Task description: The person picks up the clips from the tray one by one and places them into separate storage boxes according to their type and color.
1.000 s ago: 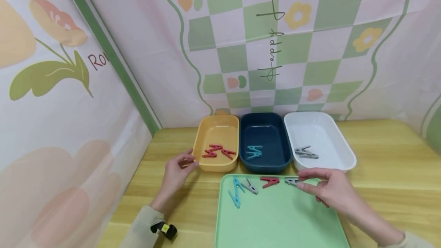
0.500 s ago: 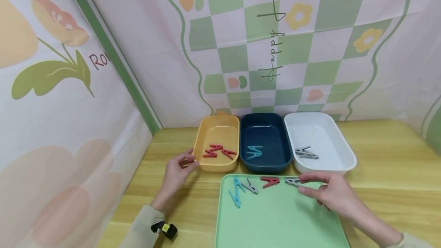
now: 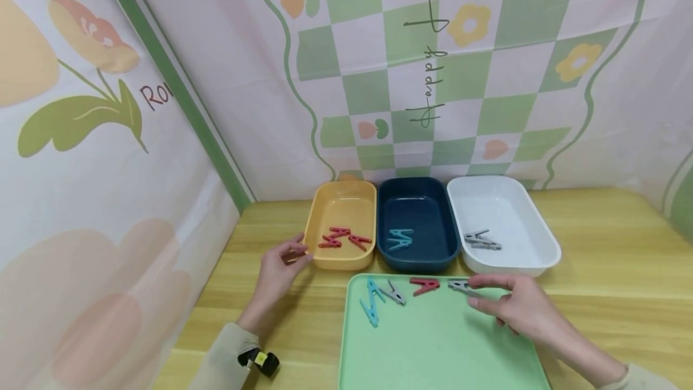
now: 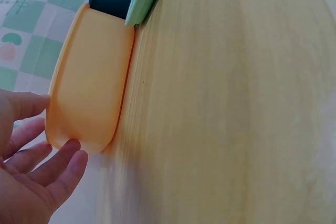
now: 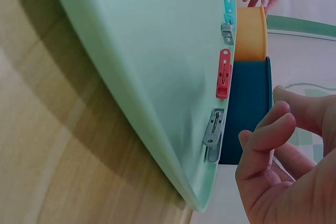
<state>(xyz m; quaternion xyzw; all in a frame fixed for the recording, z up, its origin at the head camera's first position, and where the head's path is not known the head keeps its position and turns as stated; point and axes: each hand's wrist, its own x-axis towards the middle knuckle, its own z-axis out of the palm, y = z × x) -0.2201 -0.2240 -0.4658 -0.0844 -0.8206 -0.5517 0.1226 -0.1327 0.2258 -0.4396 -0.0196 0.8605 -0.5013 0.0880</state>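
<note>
Just beside the grey clothespin (image 3: 460, 285), right hand (image 3: 522, 306) fingers part.

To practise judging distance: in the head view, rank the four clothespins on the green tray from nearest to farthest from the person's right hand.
1. Grey clothespin, tray's back right, at the right hand fingertips.
2. Red clothespin, just left.
3. Second grey clothespin, further left.
4. Blue clothespin, leftmost.
</note>
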